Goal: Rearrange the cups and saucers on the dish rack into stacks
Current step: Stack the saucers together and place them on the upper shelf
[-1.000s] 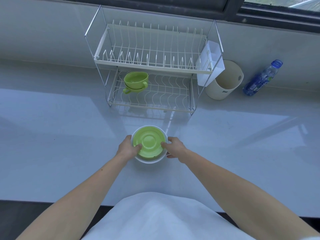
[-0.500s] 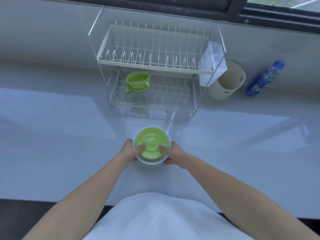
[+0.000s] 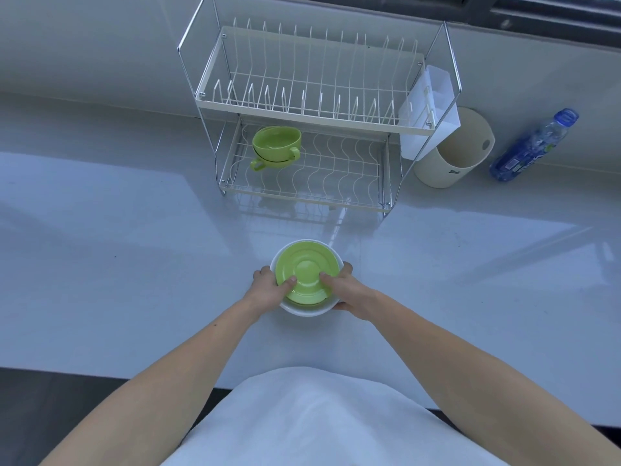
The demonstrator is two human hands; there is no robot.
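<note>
Partly hidden under both thumbs, the green saucers (image 3: pixel 306 272) sit stacked on a white saucer (image 3: pixel 307 310) whose near rim alone shows clearly; how many green ones there are is hard to tell. The left hand (image 3: pixel 268 286) and right hand (image 3: pixel 344 288) clamp the stack from either side, fingers tucked beneath, thumbs on top. Beyond the hands, two green cups (image 3: pixel 276 148) nest on the lower shelf of the dish rack (image 3: pixel 312 105), the lower cup mostly covered. Off to the right of the hands, a beige bin (image 3: pixel 453 156) carries a small dark logo too blurred to read, and the bottle (image 3: pixel 534 146) has a blue label with illegible print. Compared with a moment ago, the stack sits closer to the rack, and the grip has moved from the rim to further over the top saucer.
</note>
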